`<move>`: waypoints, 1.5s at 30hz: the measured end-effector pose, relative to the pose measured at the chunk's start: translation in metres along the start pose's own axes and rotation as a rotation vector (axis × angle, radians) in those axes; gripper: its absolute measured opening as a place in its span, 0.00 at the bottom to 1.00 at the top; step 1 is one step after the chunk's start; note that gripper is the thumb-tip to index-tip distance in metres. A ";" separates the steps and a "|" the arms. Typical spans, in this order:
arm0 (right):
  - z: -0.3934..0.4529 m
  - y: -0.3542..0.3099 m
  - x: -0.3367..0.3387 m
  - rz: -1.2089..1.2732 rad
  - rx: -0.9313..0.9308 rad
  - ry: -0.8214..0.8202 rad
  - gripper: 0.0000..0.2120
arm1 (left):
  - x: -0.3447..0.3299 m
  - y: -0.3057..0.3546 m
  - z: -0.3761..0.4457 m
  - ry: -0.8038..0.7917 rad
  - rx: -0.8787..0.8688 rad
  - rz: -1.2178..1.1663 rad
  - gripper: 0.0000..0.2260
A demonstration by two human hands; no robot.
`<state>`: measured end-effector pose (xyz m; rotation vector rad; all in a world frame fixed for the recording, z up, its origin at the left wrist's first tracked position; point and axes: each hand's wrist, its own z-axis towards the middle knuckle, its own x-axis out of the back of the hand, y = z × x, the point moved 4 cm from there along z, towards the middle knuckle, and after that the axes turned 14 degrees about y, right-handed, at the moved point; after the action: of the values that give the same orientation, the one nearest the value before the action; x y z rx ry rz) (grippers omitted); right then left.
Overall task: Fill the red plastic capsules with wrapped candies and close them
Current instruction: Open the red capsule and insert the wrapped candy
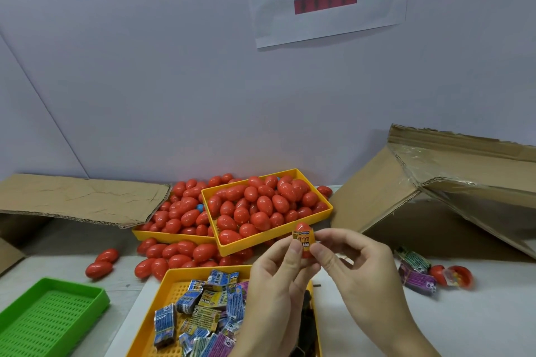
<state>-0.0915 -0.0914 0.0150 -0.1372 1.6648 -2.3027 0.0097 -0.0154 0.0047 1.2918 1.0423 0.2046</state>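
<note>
Hands: both were nearest the camera, raised over the near yellow tray; the left hand [278, 278] and right hand [356, 272] each pinched the held capsule [303, 240] between thumb and fingertips, one from either side.
Cardboard: two opened cartons flanked the work area, the right carton [452, 194] tipped on its side and the left carton [75, 197] lying flat.
Far yellow trays: two were stacked askew, the upper tray [278, 243] resting on the lower tray [174, 238]; both were heaped with red capsules [261, 203], too many to count, and more had spilled onto the table around them.
Near yellow tray: one candy tray [179, 278] held wrapped candies [208, 304], well over a dozen, in blue, yellow and purple wrappers.
Green tray: one, green tray [52, 313], at the near left.
Stray items: two purple and green wrapped packets [417, 272] and one open capsule [452, 274] lay to the right.
Held capsule: one, red with a printed band around its middle, held upright above the candy tray.
Handling: judged light, rigid and glossy, hence slippery; thin plastic may crack under hard squeezing.
Hold point: best gripped on opposite sides, near the seam, pressing the halves together along the long axis.
</note>
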 end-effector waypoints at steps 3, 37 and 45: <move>0.001 0.002 0.000 -0.004 -0.025 -0.033 0.10 | 0.001 0.000 0.001 0.034 -0.009 0.009 0.15; 0.014 -0.013 0.017 0.064 -0.009 -0.225 0.17 | -0.001 0.022 -0.005 -0.074 -0.537 0.483 0.11; 0.015 -0.012 0.018 0.089 -0.019 -0.182 0.18 | -0.001 0.018 -0.005 -0.025 -0.548 0.472 0.09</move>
<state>-0.1073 -0.1069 0.0292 -0.2635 1.5698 -2.1408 0.0127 -0.0065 0.0215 1.0088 0.5812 0.7749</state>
